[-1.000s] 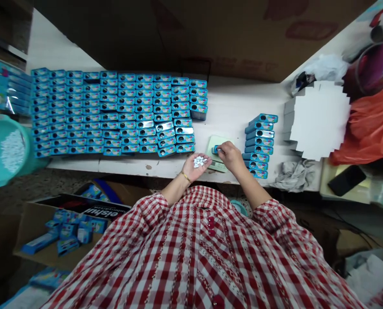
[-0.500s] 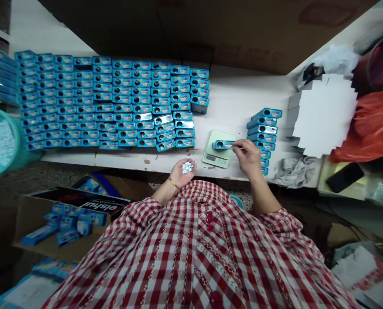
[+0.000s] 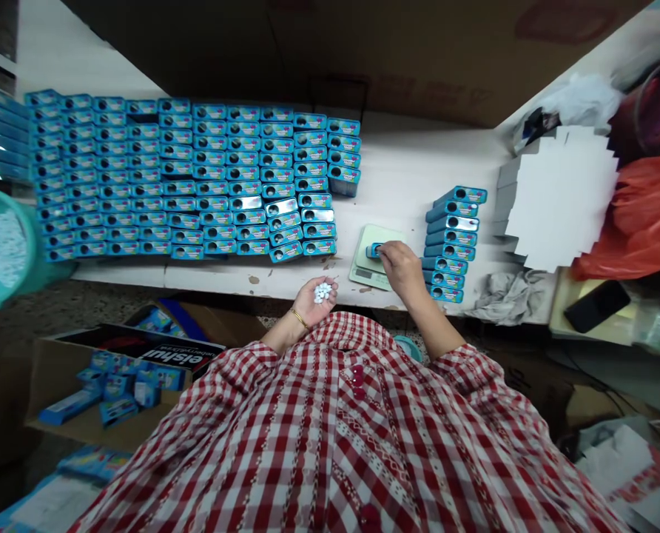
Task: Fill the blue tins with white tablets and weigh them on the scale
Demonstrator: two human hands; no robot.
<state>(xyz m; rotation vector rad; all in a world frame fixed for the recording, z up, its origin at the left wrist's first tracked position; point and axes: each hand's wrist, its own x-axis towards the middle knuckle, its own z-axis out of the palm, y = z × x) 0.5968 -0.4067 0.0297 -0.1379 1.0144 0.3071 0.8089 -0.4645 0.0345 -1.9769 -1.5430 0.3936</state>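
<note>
Palm up and cupped, my left hand [image 3: 308, 305] holds a small heap of white tablets [image 3: 322, 293] in front of the table edge. A small blue tin [image 3: 372, 251] lies on the pale green digital scale [image 3: 363, 275], its printed narrow side facing up. Over this tin is my right hand [image 3: 403, 268], fingertips pinched together at its hole and covering most of it. Whatever may be between those fingertips is hidden.
Many matching blue tins [image 3: 213, 174] stand in tight rows at the left. A shorter row of tins [image 3: 450, 252] is right of the scale. Farther out are a teal tub [image 3: 35, 244] of white tablets, a stack of white card [image 3: 563, 196] and a phone [image 3: 596, 305].
My right hand has moved left along the tin, from its right end to its hole. My left hand stays nearly in place with the tablets.
</note>
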